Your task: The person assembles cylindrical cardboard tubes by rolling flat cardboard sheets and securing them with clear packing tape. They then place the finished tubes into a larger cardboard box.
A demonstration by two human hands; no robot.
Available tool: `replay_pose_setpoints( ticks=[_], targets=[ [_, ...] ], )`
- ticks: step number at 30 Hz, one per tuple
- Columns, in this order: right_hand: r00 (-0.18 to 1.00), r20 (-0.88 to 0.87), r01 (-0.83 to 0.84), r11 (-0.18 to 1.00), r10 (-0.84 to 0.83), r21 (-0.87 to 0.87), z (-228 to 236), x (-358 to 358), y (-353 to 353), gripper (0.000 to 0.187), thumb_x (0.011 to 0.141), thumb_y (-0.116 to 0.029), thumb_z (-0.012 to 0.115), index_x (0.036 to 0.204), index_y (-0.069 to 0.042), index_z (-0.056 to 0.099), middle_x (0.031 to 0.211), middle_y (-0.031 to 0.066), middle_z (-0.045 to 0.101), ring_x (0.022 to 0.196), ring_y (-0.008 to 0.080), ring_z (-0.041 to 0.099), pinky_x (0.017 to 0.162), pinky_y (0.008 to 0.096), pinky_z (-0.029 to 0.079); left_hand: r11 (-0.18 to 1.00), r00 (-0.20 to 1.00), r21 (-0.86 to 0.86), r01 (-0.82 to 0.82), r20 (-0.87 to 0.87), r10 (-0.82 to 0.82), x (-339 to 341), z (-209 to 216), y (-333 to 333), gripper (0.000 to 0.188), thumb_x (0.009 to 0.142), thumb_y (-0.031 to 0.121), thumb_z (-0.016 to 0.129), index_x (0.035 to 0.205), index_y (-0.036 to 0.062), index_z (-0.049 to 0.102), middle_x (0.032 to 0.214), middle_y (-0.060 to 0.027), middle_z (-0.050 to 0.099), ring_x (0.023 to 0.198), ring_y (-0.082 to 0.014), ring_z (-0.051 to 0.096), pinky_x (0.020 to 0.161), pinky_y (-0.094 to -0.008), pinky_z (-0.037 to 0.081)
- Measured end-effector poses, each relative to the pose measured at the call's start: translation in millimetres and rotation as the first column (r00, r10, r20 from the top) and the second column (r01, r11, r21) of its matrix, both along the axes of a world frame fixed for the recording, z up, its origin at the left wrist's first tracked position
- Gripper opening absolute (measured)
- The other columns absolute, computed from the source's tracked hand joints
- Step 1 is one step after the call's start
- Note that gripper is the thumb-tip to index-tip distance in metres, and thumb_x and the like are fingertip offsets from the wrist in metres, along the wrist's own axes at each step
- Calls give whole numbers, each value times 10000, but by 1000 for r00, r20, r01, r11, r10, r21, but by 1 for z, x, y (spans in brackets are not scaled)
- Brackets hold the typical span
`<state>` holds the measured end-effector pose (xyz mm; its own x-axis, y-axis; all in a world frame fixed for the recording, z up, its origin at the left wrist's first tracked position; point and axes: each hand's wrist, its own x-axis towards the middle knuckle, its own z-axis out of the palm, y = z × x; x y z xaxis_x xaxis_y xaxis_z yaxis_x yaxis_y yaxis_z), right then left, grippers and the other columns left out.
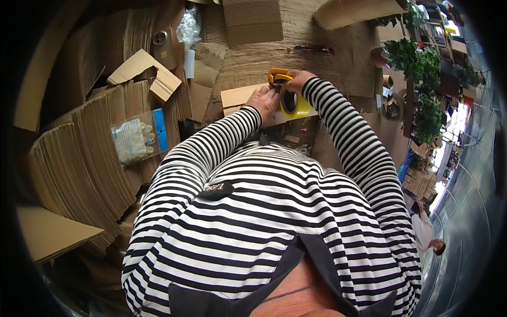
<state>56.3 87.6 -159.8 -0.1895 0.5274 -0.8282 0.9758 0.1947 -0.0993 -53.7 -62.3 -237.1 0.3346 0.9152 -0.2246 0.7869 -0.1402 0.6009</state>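
Observation:
My right hand is closed round an orange tape dispenser. A wide roll of yellowish tape sits on the dispenser. Just to the left, my left hand is on a light brown cardboard box in front of me, its fingers bent and close together at the box's edge. The fingertips come right beside the dispenser and are partly hidden. Both forearms wear black-and-white striped sleeves.
Tall stacks of flat cardboard fill the left side, with a clear plastic packet lying on them. On the wooden table are a cardboard stack and a red-and-black tool. Green leafy plants and a person are at right.

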Motion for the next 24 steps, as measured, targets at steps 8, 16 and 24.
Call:
replay_pose_setpoints(
  ticks=[8, 16, 24],
  targets=[
    [860, -510, 176, 928, 17, 327, 45, 92, -102, 689, 829, -197, 649, 1492, -203, 463, 1144, 254, 656, 1014, 352, 666, 908, 401, 521, 994, 1000, -111, -6, 3, 6, -10, 8, 13, 697, 770, 369, 784, 1307, 40, 483, 1329, -145, 539, 1301, -302, 424, 1142, -408, 299],
    [966, -233, 175, 943, -109, 282, 25, 97, -152, 784, 811, -230, 679, 1531, -268, 368, 1035, 201, 562, 959, 366, 615, 903, 428, 520, 981, 998, -194, 21, -53, -31, -7, -7, 27, 1059, 743, 489, 819, 1528, 33, 273, 1569, -165, 357, 1490, -334, 259, 1202, -437, 228],
    [938, -299, 254, 935, -176, 247, 31, 101, -158, 776, 800, -267, 696, 1513, -275, 389, 1078, 222, 567, 980, 392, 618, 881, 466, 516, 926, 976, -349, 147, -100, -193, 4, -29, 73, 1357, 529, 571, 924, 1576, 101, 200, 1614, -148, 264, 1488, -318, 259, 1159, -512, 280]
  ],
)
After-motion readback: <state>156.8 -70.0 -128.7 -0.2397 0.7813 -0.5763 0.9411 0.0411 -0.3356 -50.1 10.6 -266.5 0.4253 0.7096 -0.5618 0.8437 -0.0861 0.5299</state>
